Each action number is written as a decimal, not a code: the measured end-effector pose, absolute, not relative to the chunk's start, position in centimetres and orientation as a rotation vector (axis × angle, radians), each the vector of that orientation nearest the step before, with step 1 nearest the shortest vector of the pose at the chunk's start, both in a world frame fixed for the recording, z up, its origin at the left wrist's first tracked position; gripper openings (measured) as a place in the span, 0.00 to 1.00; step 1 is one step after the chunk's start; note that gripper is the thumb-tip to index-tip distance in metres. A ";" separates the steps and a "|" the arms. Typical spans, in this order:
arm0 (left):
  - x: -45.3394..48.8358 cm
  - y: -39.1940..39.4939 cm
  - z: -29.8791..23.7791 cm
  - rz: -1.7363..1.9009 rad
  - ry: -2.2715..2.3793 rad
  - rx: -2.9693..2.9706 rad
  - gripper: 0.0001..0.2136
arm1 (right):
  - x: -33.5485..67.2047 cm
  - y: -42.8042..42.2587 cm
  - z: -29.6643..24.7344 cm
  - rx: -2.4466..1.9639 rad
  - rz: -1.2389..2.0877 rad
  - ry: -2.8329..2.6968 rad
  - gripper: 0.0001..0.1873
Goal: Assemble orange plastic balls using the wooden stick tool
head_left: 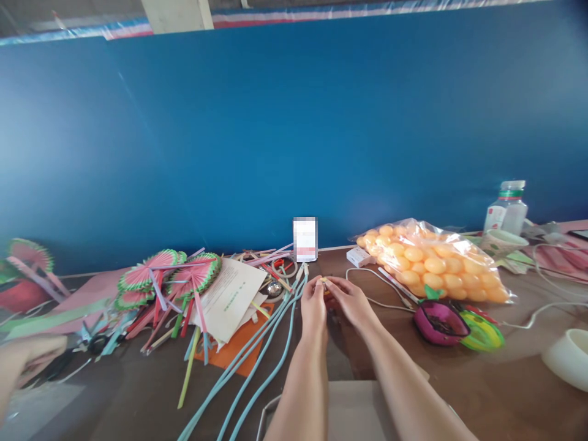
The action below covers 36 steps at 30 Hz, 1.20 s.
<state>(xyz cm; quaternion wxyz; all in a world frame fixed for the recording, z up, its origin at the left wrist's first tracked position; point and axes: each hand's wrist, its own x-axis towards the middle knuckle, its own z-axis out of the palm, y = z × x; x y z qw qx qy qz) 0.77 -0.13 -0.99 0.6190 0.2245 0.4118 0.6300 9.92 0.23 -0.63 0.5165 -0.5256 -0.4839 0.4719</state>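
Note:
My left hand and my right hand meet over the brown table, thumbs and fingertips pinched together. Between them sits a small yellowish object, mostly covered by the fingers, so its kind cannot be made out. Just beyond the hands, a phone with a blurred screen leans upright against the blue panel. Light-blue cables run beside my left hand up toward the phone. A white cable curves past my right hand, near a small white box.
To the right lie a clear bag of orange balls, a purple bowl, a bottle and a white cup. Left are pink-green paper fans, paper strips and printed sheets. Another person's hand is at far left.

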 end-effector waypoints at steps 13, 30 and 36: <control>0.8 -0.1 -1.0 1.451 0.966 0.498 0.17 | 9.9 0.2 -0.7 -1.272 1.159 -1.161 0.23; 0.9 -0.4 -0.7 1.454 0.955 0.508 0.16 | 10.0 0.4 -0.9 -1.284 1.097 -1.221 0.23; 0.9 -0.4 -0.7 1.465 0.950 0.521 0.16 | 10.0 0.4 -1.1 -1.279 1.118 -1.185 0.23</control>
